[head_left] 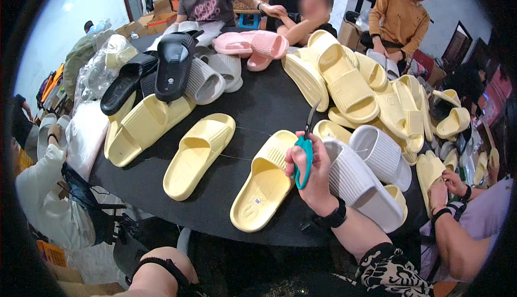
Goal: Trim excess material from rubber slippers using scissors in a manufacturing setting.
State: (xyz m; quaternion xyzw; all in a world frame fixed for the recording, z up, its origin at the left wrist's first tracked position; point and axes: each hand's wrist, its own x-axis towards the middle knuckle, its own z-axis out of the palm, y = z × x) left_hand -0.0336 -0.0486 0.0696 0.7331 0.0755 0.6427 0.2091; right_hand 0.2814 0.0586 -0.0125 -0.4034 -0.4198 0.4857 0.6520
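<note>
Teal-handled snips [303, 162] are gripped in the right hand [316, 177], dark tip pointed away from the wrist. One yellow slipper [264, 186] is laid on the black desk [258, 98], just left of that hand; a second yellow slipper [193, 163] is placed farther left. Grey slippers [358, 181] are set rightward. Left hand [175, 260]: lower edge, grip cannot be told.

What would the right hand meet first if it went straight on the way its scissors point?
The right hand would probably meet the pale yellow slipper just beyond the tip of the teal scissors, though depth is unclear.
</note>
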